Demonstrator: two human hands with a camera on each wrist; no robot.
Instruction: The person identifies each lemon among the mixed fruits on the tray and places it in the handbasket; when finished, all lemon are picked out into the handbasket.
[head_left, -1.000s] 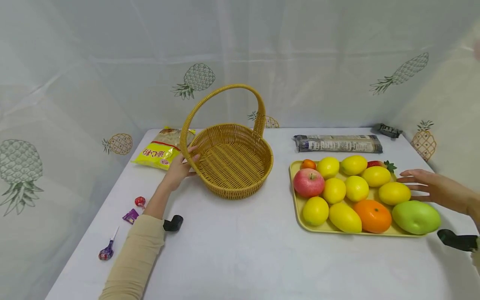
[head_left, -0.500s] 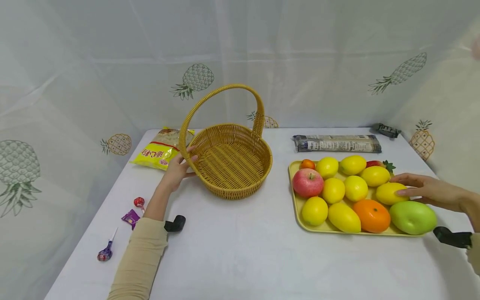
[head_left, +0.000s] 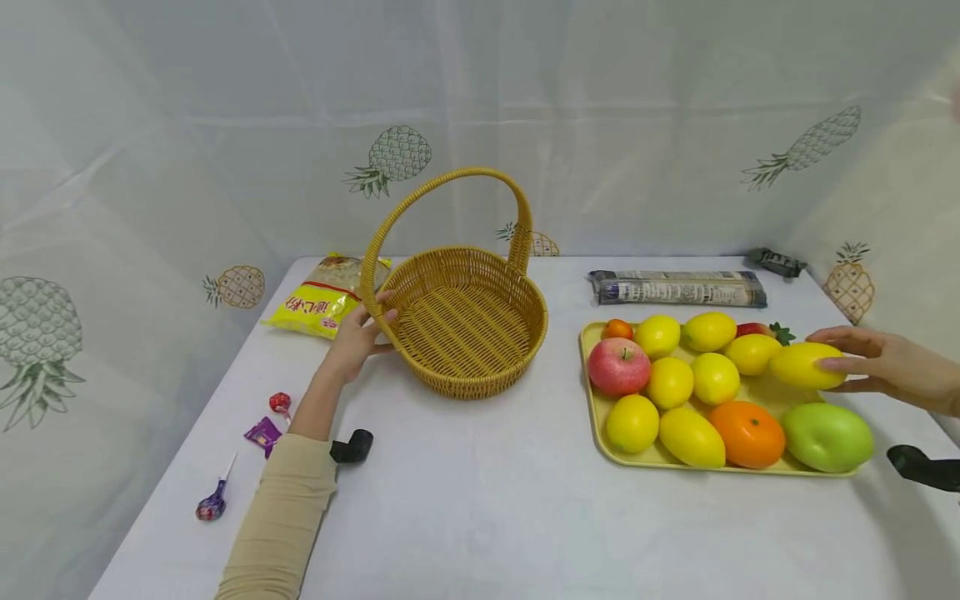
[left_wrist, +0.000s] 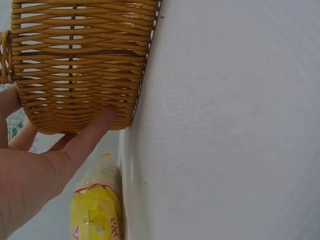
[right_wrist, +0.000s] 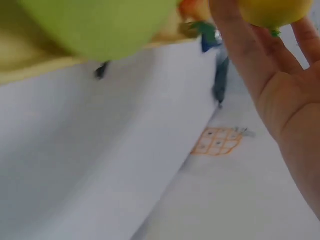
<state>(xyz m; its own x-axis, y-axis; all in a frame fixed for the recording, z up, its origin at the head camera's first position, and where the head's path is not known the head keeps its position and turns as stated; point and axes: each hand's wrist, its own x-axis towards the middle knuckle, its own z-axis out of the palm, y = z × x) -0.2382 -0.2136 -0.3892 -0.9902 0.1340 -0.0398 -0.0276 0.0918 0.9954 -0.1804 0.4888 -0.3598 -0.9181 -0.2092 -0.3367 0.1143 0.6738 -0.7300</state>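
Observation:
A round wicker basket [head_left: 461,333] with a tall arched handle stands on the white table. My left hand [head_left: 358,340] grips its left rim by the handle's foot; the left wrist view has a finger of this hand [left_wrist: 42,170] against the woven side [left_wrist: 85,75]. At the right, my right hand [head_left: 885,367] pinches a yellow lemon [head_left: 802,366] between thumb and fingers, raised over the right end of a pale yellow tray [head_left: 600,437]. In the right wrist view the lemon [right_wrist: 275,12] shows a small green stem end. On the tray lie several more lemons [head_left: 714,379], an apple [head_left: 618,367], an orange [head_left: 747,434] and a green fruit [head_left: 828,437].
Behind the basket's left side lies a yellow food bag [head_left: 318,304]. Lollipops [head_left: 212,502] and a purple-wrapped candy [head_left: 262,433] lie at the left. A long plastic-wrapped pack [head_left: 678,288] and a small dark packet [head_left: 777,262] lie behind the tray. Patterned cloth walls surround the table.
My right hand has reached in over the tray, taken hold of the lemon at its right end and lifted it up and to the right. The left hand and basket stay put.

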